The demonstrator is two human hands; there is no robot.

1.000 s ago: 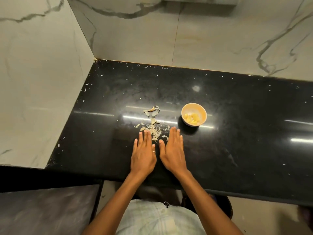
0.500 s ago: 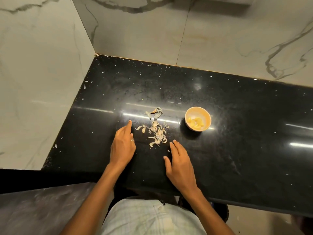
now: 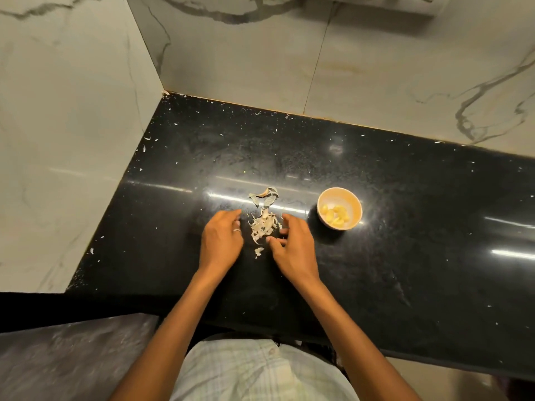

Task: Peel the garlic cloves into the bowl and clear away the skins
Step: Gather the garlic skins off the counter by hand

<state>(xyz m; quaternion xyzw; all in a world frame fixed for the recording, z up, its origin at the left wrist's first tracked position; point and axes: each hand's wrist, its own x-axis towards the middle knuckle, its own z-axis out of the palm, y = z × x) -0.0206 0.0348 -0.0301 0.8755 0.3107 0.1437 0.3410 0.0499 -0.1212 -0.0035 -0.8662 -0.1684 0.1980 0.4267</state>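
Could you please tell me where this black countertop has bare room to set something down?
Free: the black countertop right of the small cream bowl, and the far strip along the marbled wall. Crowded: the middle, where left hand and right hand flank the papery garlic skins.

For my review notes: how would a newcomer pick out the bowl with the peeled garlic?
On the black speckled stone countertop, look right of the person's right hand. The small round cream bowl stands there, apart from the papery garlic skins; it alone holds yellow peeled cloves.
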